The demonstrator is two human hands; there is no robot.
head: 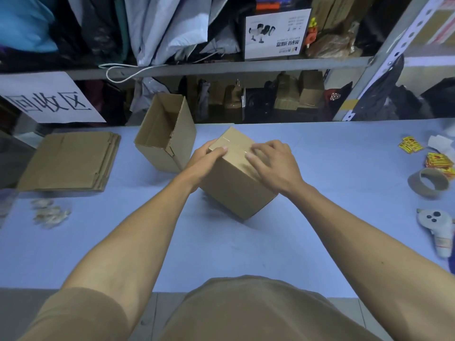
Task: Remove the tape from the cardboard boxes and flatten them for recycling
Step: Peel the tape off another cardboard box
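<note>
Your left hand [205, 157] grips the sealed box's [236, 178] left top edge mid-table [320, 217]; your right hand [273, 161] rests curled fingers on its taped top. The open box [165, 134] near the far edge looks empty.

Surface [320, 217]: pale blue.
Middle: sealed box [236, 183].
Far left of it: open box [167, 134].
Left: flattened cardboard stack [69, 161]; crumpled tape bits [50, 212] nearer.
Right: stickers [438, 161], tape roll [428, 183], white controller [437, 230].
</note>
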